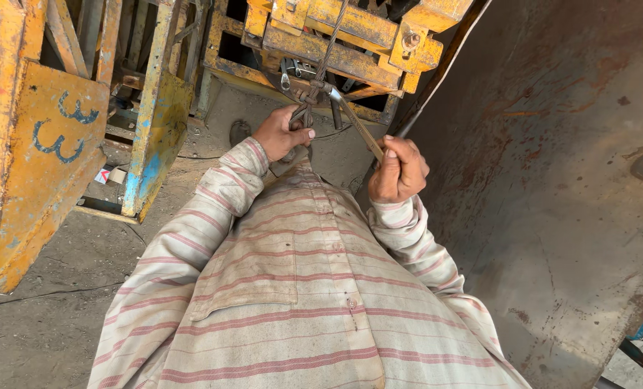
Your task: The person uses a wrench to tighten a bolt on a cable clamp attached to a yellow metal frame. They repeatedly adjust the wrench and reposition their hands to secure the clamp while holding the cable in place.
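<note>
Left hand (pixel 282 134) grips the cable (pixel 320 68); right hand (pixel 397 171) is closed on a spanner (pixel 356 122).
Spanner head meets the cable clamp (pixel 314 88) just above the left hand.

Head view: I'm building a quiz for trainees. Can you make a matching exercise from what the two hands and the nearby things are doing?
Things:
1. left hand
2. right hand
3. yellow frame
4. rusty metal sheet

States or places:
A. fills the right of the picture
B. closed on the wire rope clamp
C. stands at the left, paint worn
D. grips a slanted tool handle

Pairs: 1-B, 2-D, 3-C, 4-A
</note>
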Available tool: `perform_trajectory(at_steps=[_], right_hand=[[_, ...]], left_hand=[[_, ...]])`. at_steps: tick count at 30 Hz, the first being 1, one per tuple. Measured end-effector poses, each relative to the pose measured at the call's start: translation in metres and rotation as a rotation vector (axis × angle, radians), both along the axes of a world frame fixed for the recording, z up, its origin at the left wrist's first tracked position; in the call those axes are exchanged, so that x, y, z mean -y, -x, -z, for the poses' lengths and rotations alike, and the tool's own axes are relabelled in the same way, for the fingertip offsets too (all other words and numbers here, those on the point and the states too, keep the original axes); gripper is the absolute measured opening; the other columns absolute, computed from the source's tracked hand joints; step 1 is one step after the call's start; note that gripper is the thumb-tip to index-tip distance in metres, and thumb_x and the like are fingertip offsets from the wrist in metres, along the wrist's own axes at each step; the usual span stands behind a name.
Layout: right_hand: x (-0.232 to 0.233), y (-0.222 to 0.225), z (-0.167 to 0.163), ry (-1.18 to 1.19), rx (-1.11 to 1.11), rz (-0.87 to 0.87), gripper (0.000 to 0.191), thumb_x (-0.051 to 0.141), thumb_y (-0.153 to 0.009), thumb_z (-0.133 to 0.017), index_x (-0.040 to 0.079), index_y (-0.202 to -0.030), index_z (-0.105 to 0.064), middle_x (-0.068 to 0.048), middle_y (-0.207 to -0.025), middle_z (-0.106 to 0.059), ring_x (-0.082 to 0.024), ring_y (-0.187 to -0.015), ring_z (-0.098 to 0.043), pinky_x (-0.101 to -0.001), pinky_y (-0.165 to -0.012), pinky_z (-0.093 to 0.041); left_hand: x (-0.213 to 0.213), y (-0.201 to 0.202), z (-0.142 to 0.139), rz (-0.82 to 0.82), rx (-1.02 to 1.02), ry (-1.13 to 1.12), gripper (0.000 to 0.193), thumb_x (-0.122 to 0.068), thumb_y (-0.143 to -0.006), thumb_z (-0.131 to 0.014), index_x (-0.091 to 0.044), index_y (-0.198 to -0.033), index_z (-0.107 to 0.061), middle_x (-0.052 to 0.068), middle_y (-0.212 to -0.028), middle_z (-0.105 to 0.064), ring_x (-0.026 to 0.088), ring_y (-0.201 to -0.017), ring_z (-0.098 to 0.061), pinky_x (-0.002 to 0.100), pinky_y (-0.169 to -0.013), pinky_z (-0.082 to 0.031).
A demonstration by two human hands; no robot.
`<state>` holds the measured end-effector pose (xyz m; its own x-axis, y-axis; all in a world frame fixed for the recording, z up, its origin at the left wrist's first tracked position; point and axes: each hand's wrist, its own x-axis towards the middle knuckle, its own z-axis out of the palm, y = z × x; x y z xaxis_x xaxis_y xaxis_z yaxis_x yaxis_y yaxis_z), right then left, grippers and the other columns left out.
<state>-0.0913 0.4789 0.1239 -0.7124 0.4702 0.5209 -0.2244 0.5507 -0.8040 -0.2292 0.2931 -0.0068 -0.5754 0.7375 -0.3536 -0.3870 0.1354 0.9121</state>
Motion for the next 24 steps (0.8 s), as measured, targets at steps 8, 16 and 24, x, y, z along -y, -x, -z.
perform_trajectory(at_steps=[8, 16, 24], right_hand=[[0.015, 0.003, 0.000, 0.227, -0.159, -0.063, 0.020, 0.004, -0.109, -0.047, -0.006, -0.121, -0.060, -0.014, -0.087, -0.062, -0.019, -0.081, -0.063, -0.0480, -0.093, -0.063], [-0.004, 0.017, 0.006, 0.253, -0.207, -0.042, 0.024, 0.008, -0.114, -0.045, -0.002, -0.134, -0.055, -0.010, -0.088, -0.054, -0.013, -0.079, -0.055, -0.0442, -0.084, -0.067], [0.000, 0.029, -0.002, 0.674, -0.293, -0.055, 0.031, 0.016, -0.109, -0.055, -0.001, -0.134, -0.057, -0.008, -0.087, -0.055, -0.018, -0.083, -0.056, -0.0483, -0.085, -0.062]], left_hand=[[0.001, 0.000, -0.004, 0.040, -0.023, 0.029, 0.034, -0.010, -0.094, -0.072, 0.001, -0.123, -0.056, 0.007, -0.089, -0.069, 0.015, -0.084, -0.069, 0.032, -0.080, -0.056], [0.001, -0.004, 0.008, 0.028, -0.009, -0.028, 0.026, -0.010, -0.094, -0.072, 0.000, -0.112, -0.057, 0.004, -0.088, -0.065, 0.014, -0.083, -0.068, 0.034, -0.078, -0.058], [0.004, -0.008, 0.009, 0.049, -0.043, 0.003, 0.027, -0.013, -0.093, -0.072, -0.001, -0.113, -0.058, 0.003, -0.086, -0.067, 0.012, -0.081, -0.068, 0.030, -0.076, -0.057]])
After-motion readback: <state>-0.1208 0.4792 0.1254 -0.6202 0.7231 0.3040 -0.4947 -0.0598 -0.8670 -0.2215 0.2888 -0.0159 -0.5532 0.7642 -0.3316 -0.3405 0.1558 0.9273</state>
